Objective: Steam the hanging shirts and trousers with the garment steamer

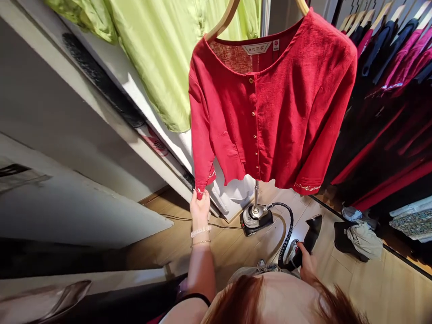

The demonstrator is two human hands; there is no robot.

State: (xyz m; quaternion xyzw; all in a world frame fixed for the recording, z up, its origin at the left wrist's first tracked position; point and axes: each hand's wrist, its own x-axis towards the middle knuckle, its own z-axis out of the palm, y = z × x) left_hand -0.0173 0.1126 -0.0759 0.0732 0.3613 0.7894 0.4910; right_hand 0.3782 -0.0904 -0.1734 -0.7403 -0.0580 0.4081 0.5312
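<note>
A red blouse [232,112] with small buttons down its front hangs on a wooden hanger [224,20]. My left hand [200,204] pinches the embroidered cuff of the sleeve on the left and draws it downward. The other sleeve hangs loose on the right. Low on the right, my right hand [308,262] is wrapped round the handle of a black garment steamer head [314,231], held apart from the blouse. A ribbed hose [290,222] links it to the steamer base [254,219] on the floor, below the blouse.
Behind the blouse hangs a light green garment [145,54]. Racks of dark and red clothes [388,58] line the right side. A crumpled beige cloth [364,239] lies on a dark item on the floor. A thin cable [222,226] runs left from the base across the wooden floor.
</note>
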